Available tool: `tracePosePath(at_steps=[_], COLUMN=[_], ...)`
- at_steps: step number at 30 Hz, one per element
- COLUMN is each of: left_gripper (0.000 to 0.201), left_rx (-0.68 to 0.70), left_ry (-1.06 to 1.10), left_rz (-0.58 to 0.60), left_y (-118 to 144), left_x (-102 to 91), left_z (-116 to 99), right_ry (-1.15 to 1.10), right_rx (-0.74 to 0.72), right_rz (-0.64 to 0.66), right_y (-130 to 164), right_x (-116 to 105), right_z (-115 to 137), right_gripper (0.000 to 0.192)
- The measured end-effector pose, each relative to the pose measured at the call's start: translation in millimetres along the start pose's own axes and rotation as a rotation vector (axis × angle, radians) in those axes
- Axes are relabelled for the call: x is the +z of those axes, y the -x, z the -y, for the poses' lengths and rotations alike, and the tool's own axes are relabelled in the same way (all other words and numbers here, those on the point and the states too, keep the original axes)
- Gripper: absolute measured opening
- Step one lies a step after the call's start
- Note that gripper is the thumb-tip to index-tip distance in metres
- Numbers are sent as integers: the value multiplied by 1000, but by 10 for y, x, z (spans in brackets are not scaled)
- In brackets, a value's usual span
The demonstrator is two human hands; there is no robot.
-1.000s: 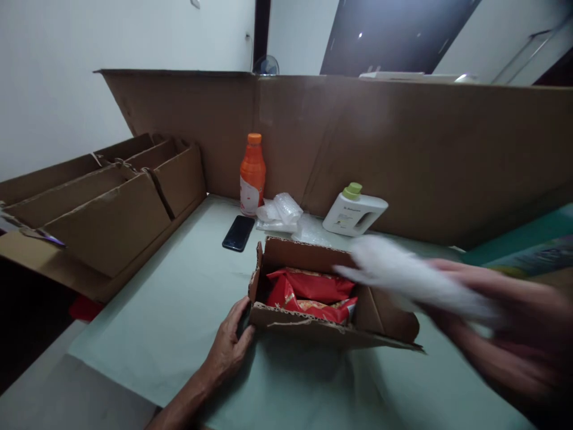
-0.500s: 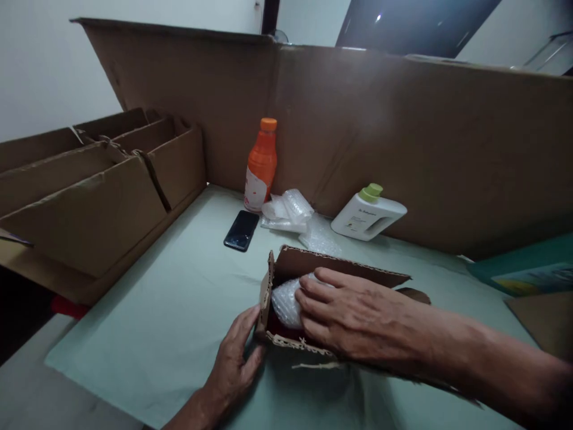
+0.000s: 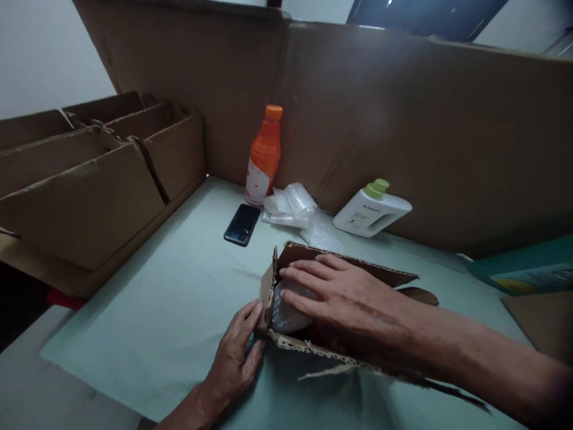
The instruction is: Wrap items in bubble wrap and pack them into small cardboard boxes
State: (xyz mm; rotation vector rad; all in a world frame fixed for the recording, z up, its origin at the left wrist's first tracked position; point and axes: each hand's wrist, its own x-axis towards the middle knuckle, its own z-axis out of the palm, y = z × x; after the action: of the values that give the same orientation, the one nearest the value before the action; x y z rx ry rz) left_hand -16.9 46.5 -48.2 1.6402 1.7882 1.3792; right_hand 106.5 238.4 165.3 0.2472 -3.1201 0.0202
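Note:
A small open cardboard box (image 3: 268,292) with torn edges stands on the pale green cloth. Inside its left end lies a bubble-wrapped item (image 3: 289,313); what is within the wrap cannot be made out. My right hand (image 3: 331,292) reaches into the box, its fingers stretched out flat over the top of the wrapped item. The thumb is hidden. Against the outside of the box's left end rests my left hand (image 3: 239,349), fingers and thumb apart at the corner, steadying rather than gripping it.
Behind the box are a phone (image 3: 242,224), an orange bottle (image 3: 265,155), loose bubble wrap (image 3: 290,206) and a white bottle with a green cap (image 3: 371,212). A divided cardboard box (image 3: 80,203) stands left. A tall cardboard panel (image 3: 403,131) closes the back. A green item (image 3: 528,263) lies right.
My right hand's fingers have gone from curling round the wrapped item to lying flatter over it. My left hand stays at the box's end. The view has tilted slightly down.

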Motion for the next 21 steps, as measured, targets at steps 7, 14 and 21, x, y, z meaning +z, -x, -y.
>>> tracePosePath(at_steps=[7, 14, 21], left_gripper=[58, 63, 67], left_rx=[-7, -6, 12], left_ry=[7, 9, -14], left_rz=[-11, -46, -52], left_y=[-14, -25, -16], left_x=[-13, -12, 5], left_z=[-20, -35, -16], right_ry=[159, 217, 61], right_rx=[-104, -125, -109], right_rz=[180, -35, 87], right_y=[-185, -101, -115], right_x=[105, 96, 237], right_z=[59, 52, 56], right_gripper=[11, 29, 14])
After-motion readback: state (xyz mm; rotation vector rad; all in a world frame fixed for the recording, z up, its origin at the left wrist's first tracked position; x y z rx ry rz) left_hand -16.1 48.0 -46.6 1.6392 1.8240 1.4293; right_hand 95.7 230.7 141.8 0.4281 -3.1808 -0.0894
